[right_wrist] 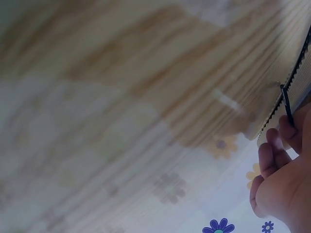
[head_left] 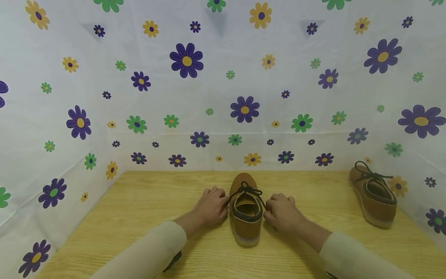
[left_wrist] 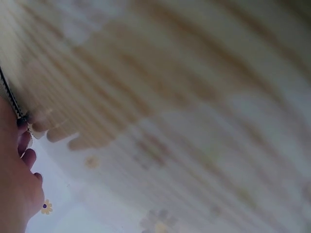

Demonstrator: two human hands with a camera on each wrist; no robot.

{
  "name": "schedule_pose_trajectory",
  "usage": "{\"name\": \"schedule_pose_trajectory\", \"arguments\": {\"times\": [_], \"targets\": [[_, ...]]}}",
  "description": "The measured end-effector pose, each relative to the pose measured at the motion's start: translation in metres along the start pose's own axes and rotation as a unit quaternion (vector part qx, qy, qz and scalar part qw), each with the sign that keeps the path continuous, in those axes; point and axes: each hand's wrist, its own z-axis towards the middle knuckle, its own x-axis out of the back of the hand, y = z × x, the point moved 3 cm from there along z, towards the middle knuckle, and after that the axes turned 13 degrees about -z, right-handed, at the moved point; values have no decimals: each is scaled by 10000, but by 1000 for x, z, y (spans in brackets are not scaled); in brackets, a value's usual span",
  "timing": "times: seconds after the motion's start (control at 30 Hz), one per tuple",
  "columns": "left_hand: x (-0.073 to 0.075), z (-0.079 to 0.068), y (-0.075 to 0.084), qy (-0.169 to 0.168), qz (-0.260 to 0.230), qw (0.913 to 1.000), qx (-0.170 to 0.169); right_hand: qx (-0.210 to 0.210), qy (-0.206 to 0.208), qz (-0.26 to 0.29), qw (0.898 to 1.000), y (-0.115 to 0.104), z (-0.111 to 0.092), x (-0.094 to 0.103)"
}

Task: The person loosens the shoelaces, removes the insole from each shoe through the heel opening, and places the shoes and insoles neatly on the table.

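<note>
A brown shoe (head_left: 248, 232) stands in the middle of the table, toe pointing away, its dark shoelace (head_left: 246, 189) looped in a bow over the tongue. On the shoe's left side, my left hand (head_left: 210, 206) has curled fingers that pinch a lace strand running out from the bow. Across from it, my right hand (head_left: 283, 213) grips another strand on the right side. The right wrist view shows a dark lace end (right_wrist: 287, 106) poking out of the fingers beside the shoe's stitched sole edge. In the left wrist view the left hand (left_wrist: 19, 182) is partly cut off.
A second brown shoe (head_left: 381, 209), its laces also in a bow, stands at the table's right edge by the cloth. White flower-printed cloth (head_left: 216, 93) walls the back and both sides of the wooden table (head_left: 153, 193).
</note>
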Motion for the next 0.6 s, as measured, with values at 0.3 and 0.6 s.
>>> {"name": "schedule_pose_trajectory", "arguments": {"times": [0.3, 0.6], "targets": [[-1, -2, -2, -262, 200, 9995, 25, 92, -125, -135, 9998, -2, -1, -2], [0, -3, 2, -522, 724, 9960, 66, 123, -327, -104, 9993, -4, -1, 0]]}}
